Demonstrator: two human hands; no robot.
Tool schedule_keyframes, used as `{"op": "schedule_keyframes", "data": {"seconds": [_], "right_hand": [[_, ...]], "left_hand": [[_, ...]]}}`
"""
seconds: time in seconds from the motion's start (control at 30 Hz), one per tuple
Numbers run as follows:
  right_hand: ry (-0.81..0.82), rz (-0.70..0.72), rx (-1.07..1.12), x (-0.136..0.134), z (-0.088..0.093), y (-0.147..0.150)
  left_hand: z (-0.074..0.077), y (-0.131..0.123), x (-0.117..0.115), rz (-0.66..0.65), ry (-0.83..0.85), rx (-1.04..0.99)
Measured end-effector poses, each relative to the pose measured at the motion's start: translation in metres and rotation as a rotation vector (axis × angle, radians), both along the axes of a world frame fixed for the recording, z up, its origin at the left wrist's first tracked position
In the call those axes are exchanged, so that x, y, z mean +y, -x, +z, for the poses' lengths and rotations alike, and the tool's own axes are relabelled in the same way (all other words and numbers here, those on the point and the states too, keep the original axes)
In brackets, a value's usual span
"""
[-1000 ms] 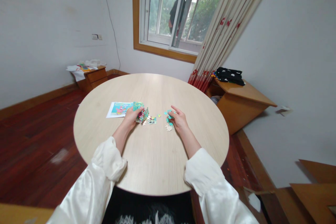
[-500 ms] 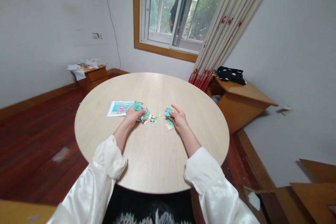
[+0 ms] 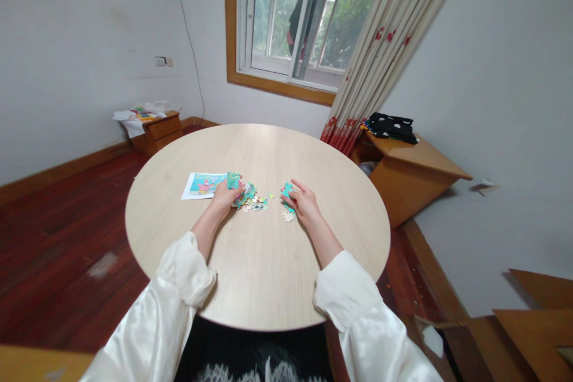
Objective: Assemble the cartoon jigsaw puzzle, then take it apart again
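On the round table, my left hand [image 3: 224,198] is closed on a joined section of jigsaw puzzle [image 3: 233,179], green and teal, its thumb on top. Several loose puzzle pieces [image 3: 254,202] lie in a small heap against its fingertips, some pale side up. The printed picture card [image 3: 197,186] is partly covered by the same hand. To the right, my right hand [image 3: 305,200] pinches teal puzzle pieces [image 3: 287,189], with one finger stretched out. Below its fingers lie another teal piece and a pale face-down piece [image 3: 287,216]. How many pieces the right hand holds is unclear.
The pale round table [image 3: 250,274] stands before me. Behind it are a window [image 3: 290,24] and a long curtain [image 3: 380,42]. A small cabinet [image 3: 163,131] with papers is at left. At right, a wooden cabinet [image 3: 416,167] carries a black dotted cloth [image 3: 392,128].
The view has shifted very slightly. Both hands stay in nearly the same places on their puzzle pieces, with only small finger movement in the right hand.
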State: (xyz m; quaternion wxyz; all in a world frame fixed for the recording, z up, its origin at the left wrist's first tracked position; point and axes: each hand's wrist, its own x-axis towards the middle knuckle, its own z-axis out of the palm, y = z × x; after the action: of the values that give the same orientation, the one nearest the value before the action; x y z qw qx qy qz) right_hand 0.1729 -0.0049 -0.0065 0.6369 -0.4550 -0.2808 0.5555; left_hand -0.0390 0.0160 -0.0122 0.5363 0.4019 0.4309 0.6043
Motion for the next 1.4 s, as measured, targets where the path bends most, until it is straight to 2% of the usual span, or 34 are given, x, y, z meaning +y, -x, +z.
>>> {"op": "schedule_keyframes", "data": {"seconds": [0.53,1.4], "right_hand": [[0.043,0.035,-0.081,-0.0026,0.0035,-0.0016],[-0.002,0.027,-0.053,-0.0017,0.0035,-0.0027]], "left_hand": [[-0.0014,-0.0003,0.0003,0.022,-0.006,-0.003],[-0.0049,-0.0001,0.0038,0.018,-0.016,0.013]]}}
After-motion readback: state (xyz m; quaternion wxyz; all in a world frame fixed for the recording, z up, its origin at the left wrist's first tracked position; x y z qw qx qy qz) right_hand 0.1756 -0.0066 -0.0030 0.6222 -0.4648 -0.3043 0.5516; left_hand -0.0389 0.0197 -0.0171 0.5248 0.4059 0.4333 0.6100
